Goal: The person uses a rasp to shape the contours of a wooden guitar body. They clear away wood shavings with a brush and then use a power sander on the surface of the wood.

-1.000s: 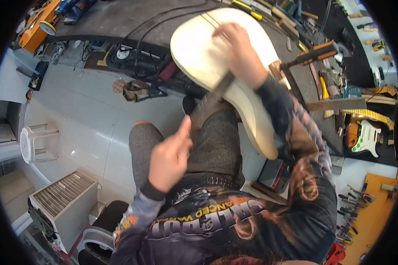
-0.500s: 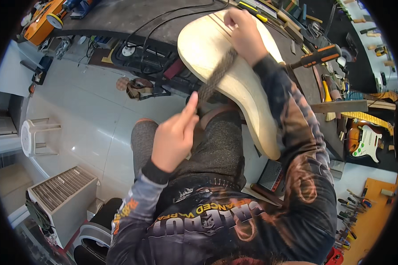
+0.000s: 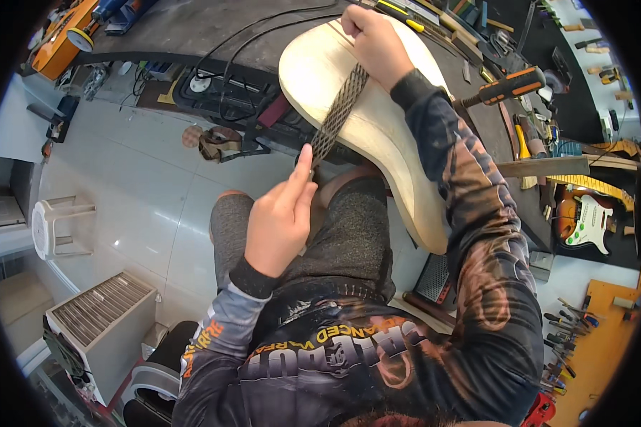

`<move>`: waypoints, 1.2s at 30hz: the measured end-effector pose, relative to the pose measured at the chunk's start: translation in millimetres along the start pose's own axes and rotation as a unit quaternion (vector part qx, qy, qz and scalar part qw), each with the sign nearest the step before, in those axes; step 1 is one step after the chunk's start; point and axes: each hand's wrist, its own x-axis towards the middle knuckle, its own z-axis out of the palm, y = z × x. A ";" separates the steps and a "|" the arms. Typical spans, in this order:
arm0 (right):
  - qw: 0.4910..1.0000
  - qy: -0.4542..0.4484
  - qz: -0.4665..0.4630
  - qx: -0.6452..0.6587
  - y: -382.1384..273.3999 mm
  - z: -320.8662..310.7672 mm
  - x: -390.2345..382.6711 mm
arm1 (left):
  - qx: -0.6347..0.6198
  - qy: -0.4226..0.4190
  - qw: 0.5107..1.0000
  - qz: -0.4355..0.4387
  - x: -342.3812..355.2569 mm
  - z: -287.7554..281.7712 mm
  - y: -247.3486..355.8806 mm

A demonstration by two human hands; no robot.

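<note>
Evidently mid-shaping, the pale guitar body (image 3: 310, 67) overhangs the workbench (image 3: 164, 32), its outline cut but its wood bare, so smoothing seems left; the left hand (image 3: 280, 231) is wrapped around a rasp (image 3: 339, 112) crossing it, the right hand's (image 3: 382, 51) grip unclear

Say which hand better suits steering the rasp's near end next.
Left, probably: the left hand is at the near end of the rasp, index finger along it; the right hand is by its far end, over the wooden body.
</note>
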 end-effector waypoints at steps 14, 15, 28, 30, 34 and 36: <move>0.997 -0.023 -0.041 0.064 -14.7 8.1 -25.8 | 0.014 0.007 1.000 -0.009 -30.7 -2.5 -0.4; 0.995 -0.084 0.012 0.045 -31.7 -8.7 -52.5 | 0.001 -0.024 1.000 -0.003 -54.4 2.9 -5.8; 0.996 -0.076 0.005 0.051 -26.2 -29.6 -89.7 | -0.021 -0.045 0.998 0.026 -69.4 10.5 -4.8; 0.995 -0.088 0.021 0.043 -34.2 -50.3 -112.6 | 0.016 -0.098 0.995 0.010 -75.3 5.0 9.7; 1.000 0.016 -0.011 -0.009 3.1 -32.8 -30.5 | -0.003 -0.049 0.999 0.010 0.9 1.8 8.8; 0.999 -0.006 0.051 -0.017 5.2 -20.1 -13.6 | -0.010 -0.031 0.999 0.004 6.6 6.8 4.5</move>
